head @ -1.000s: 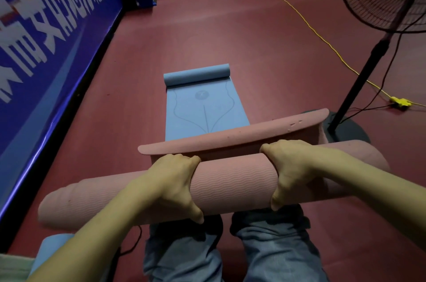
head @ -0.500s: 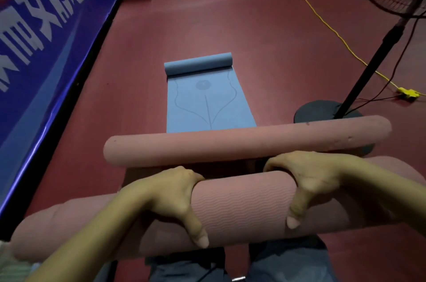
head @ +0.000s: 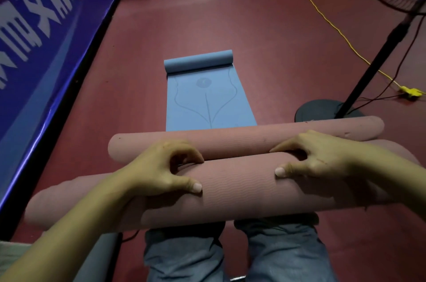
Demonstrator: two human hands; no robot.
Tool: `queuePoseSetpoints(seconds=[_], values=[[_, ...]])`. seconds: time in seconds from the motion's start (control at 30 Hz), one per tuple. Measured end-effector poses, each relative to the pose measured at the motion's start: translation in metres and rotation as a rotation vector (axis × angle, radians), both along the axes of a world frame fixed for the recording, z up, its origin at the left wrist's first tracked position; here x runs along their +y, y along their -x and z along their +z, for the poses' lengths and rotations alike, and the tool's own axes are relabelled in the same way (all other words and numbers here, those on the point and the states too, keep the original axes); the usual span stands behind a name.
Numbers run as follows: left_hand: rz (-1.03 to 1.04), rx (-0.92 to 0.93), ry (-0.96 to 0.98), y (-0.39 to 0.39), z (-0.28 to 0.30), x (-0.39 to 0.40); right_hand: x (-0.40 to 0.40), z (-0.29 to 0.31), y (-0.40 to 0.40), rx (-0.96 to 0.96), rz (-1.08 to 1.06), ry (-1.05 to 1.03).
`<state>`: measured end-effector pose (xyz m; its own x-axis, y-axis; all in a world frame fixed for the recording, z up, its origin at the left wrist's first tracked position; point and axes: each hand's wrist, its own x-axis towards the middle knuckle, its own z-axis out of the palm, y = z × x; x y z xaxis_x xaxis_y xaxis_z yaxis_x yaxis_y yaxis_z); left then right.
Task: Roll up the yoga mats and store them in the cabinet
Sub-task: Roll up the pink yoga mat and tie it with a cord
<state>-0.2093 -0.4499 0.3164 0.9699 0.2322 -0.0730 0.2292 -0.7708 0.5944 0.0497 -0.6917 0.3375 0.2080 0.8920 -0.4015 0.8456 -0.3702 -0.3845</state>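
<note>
A pink yoga mat (head: 237,187) lies across my knees as a thick roll, and its far end forms a thinner curled roll (head: 242,141) just beyond. My left hand (head: 161,171) grips the thick roll left of centre, thumb on the near side and fingers curled into the gap between the two rolls. My right hand (head: 315,159) grips it right of centre in the same way. Beyond lies a blue yoga mat (head: 208,101), flat on the floor with its far end rolled.
A blue banner wall (head: 41,34) runs along the left. A standing fan's round base (head: 322,111) and pole (head: 378,64) stand at right, with a yellow cable (head: 327,21) across the dark red floor. A grey-blue roll (head: 99,256) lies at lower left.
The pink mat's far end curled over from a flat lip into a thin roll and now lies against the thick roll. My fingers shifted from over the top into the gap between them.
</note>
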Motion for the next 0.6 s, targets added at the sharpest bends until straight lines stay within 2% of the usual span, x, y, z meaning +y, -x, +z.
queuePoseSetpoints(seconds=[0.13,0.33,0.5,0.6], values=[[-0.016,0.110,-0.129,-0.010,0.000,0.007,0.010,-0.002,-0.001,-0.115,-0.028,0.015],[-0.020,0.305,-0.185,-0.008,0.012,0.001,0.015,-0.007,0.011,-0.186,-0.050,0.036],[-0.034,0.553,-0.458,-0.018,0.021,-0.036,0.011,-0.007,0.010,-0.199,0.012,0.065],[0.009,0.574,-0.531,-0.027,0.014,-0.050,0.015,-0.001,0.011,-0.211,0.088,0.164]])
